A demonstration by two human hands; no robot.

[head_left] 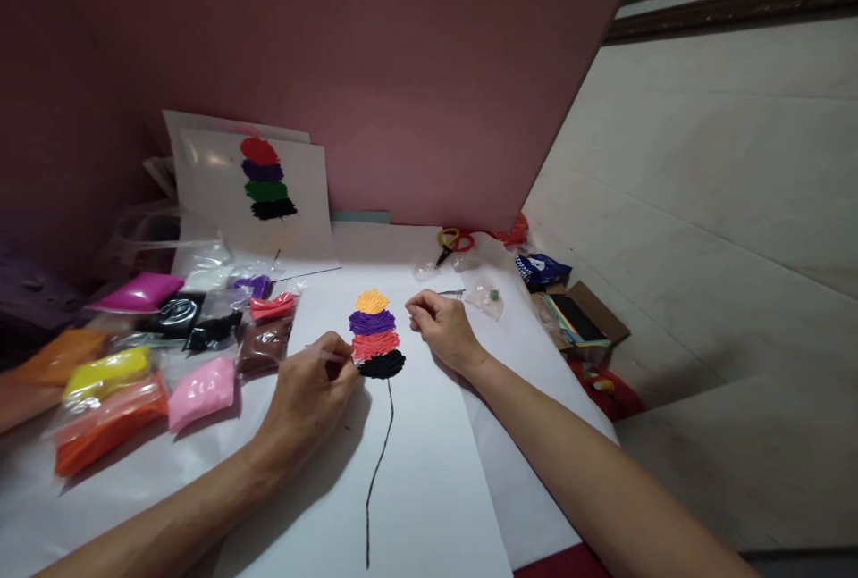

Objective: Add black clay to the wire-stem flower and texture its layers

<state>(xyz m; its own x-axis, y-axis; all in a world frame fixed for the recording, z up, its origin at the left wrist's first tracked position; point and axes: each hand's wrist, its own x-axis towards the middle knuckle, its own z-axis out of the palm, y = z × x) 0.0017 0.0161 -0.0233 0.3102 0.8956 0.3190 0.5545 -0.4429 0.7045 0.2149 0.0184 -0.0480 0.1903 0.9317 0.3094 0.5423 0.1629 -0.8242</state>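
On a white sheet of paper (pixel 429 489) lies a stack of textured modelling clay: yellow (pixel 372 301), purple (pixel 373 322), coral red (pixel 375 345) and black (pixel 382 365). A thin black drawn line (pixel 379 462) runs down from the black clay. My left hand (pixel 315 386) is closed at the left edge of the stack, pinching a thin clear plastic stick (pixel 328 354) that is partly hidden by the fingers. My right hand (pixel 442 328) is just right of the yellow and purple clay, apart from it. Its thumb and fingertips are pinched together; what they hold, if anything, is too small to tell.
Several bags of coloured clay, including pink (pixel 202 392) and orange (pixel 111 431), lie at left. Behind them leans a sheet with a similar clay stack (pixel 264 192). Scissors (pixel 450 243) and a small bag with green clay (pixel 492 296) lie farther back. A cardboard box (pixel 607 314) stands right.
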